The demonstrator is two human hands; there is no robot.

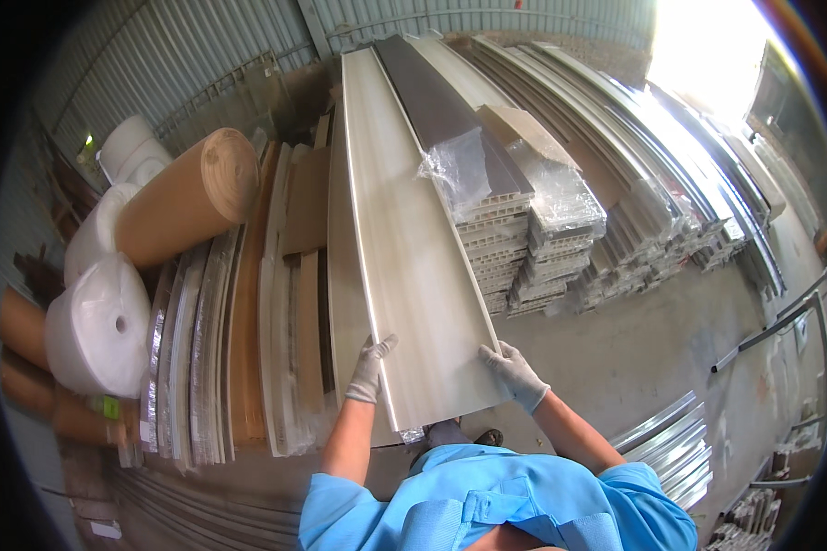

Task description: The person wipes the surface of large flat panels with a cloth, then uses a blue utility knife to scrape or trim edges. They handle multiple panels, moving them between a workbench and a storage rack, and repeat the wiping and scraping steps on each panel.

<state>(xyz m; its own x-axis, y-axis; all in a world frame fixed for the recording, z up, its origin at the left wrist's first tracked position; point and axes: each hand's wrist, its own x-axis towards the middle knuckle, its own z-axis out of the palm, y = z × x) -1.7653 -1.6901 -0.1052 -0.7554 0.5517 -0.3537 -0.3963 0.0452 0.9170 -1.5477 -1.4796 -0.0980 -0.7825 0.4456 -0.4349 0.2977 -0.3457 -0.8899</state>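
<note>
Corrugated-metal shed | left hand (369,369), right hand (515,372), gloved, closed on long glossy cream panel (413,239) edges

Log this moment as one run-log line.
left hand: grips left edge of cream panel | right hand: grips its right edge | panel: near end raised, far end on panel stack

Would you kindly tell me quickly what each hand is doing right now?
Left hand: gloved, gripping the left edge of the long pale panel.
Right hand: gloved, gripping the same panel's right edge near its end.
</note>
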